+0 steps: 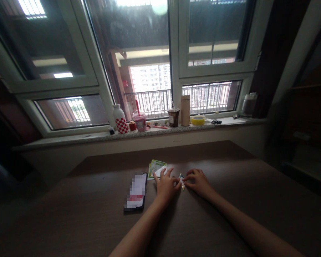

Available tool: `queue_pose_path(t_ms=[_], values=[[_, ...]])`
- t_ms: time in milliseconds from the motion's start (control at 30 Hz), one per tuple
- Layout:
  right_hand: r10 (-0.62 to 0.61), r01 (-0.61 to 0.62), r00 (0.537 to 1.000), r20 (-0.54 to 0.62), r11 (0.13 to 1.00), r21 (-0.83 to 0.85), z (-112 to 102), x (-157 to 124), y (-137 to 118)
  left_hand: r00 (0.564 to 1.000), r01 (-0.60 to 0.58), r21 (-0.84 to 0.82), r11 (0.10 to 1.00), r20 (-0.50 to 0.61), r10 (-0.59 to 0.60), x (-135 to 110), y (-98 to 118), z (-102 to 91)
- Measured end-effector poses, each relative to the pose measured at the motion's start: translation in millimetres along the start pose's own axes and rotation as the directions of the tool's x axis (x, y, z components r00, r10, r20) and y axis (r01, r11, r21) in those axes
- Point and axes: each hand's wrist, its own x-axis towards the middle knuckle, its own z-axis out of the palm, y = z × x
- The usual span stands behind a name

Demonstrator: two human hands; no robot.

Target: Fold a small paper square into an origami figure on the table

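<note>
Between my two hands is a small, narrow piece with pale, yellowish and dark parts [182,182], too small to name surely. My left hand [166,184] pinches its left side between thumb and forefinger, the other fingers spread over some green-and-white cards [157,165]. From the right, my right hand [198,182] pinches the same piece at its other side, fingers curled. The cards lie flat just beyond my left hand, partly covered by its fingers. A phone [136,192] with a lit, blurred screen rests on the table left of my left hand.
The brown table [96,228] reaches to a granite windowsill [98,137]. Along the sill stand a checkered bottle [120,119], a pink drink cup [139,120], a dark drink cup [173,117], a tan cylinder [185,110], yellow tape [198,120], scissors [216,122] and a clear jug [249,104].
</note>
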Motion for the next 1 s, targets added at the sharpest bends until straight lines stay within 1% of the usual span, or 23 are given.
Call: queue_pose_path(t_ms=[200, 400, 533, 667, 833, 933, 1000], values=[[0.022, -0.022, 0.999, 0.044, 1.0, -0.005, -4.9, -0.4, -3.4, 0.996, -0.008, 0.013, 1.0, 0.09, 0.007, 1.6, -2.2, -9.5], [0.034, -0.033, 0.998, 0.061, 0.999, -0.009, -6.7, -2.1, -3.8, 0.992, -0.025, 0.011, 1.0, 0.122, 0.023, 1.1, -4.4, -12.4], [0.03, -0.03, 0.997, 0.075, 1.0, -0.004, -8.5, -2.9, -5.0, 0.993, -0.042, 0.025, 0.999, 0.111, 0.039, 0.4, -7.8, -9.4], [0.026, -0.026, 0.997, 0.068, 1.0, -0.004, -10.2, -4.5, -8.5, 0.993, -0.014, 0.035, 0.999, 0.118, 0.01, 0.5, -10.7, -5.6], [0.028, -0.027, 0.996, 0.086, 1.0, -0.014, -12.4, -6.2, -12.9, 0.995, -0.018, 0.05, 0.999, 0.099, 0.013, 1.5, -11.3, -2.6], [0.026, -0.024, 0.995, 0.095, 1.0, -0.013, -13.2, -6.0, -11.0, 0.994, -0.014, 0.045, 0.999, 0.11, 0.009, 1.3, -11.9, -1.9], [0.001, 0.0, 0.993, 0.119, 1.0, -0.002, -13.1, -5.4, -7.3, 0.994, -0.021, 0.039, 0.999, 0.112, 0.016, 0.9, -13.0, -1.6]])
